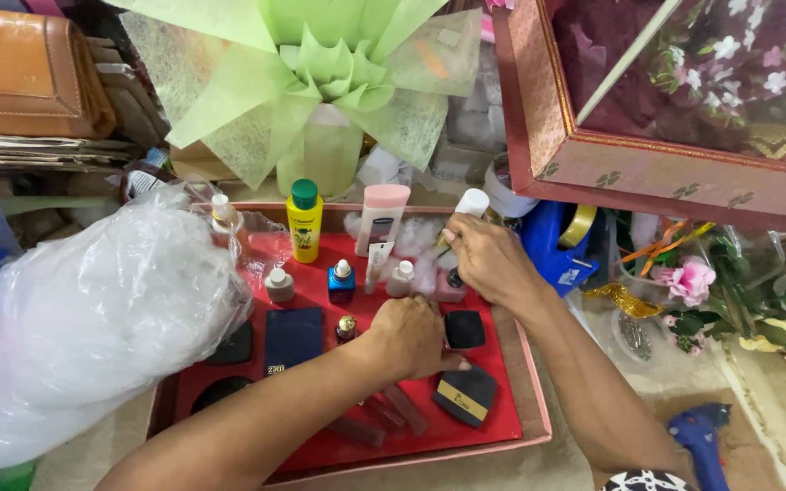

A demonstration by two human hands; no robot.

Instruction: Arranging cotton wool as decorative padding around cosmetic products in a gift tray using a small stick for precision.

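Red felt-lined shallow tray with a pink rim [502, 414] is sitting low in the head view, carrying rows of small cosmetics.

Left hand [411, 335] is resting knuckles-up over the middle of the tray, fingers curled under; whether anything is pinched beneath them cannot be told. It is lying just beside a small gold-capped dark vial [347, 327] and a square black compact [464, 329].

Right hand [488, 259] is reaching across the tray's far right corner, fingers bent down onto a small pink bottle with a black cap [451, 285]; the grip looks light, fingertips touching rather than wrapping. A white-capped bottle [472, 202] is standing just behind that hand.

Along the tray's back edge: a yellow bottle with a green cap [304, 221] and a pale pink upright tube [381, 218], both upright. In front of them, a small blue bottle with a white cap [341, 282] and a navy rectangular case [293, 338]. A black rounded compact with a gold band [466, 396] is lying near the tray's front right.

Left of the tray, a bulging clear plastic bag of white stuffing [84, 318] is pressing against its edge. Behind, a lime-green mesh wrap bow [320, 73]. Far right, a pink artificial rose [689, 280] and a blue glue gun [700, 436].
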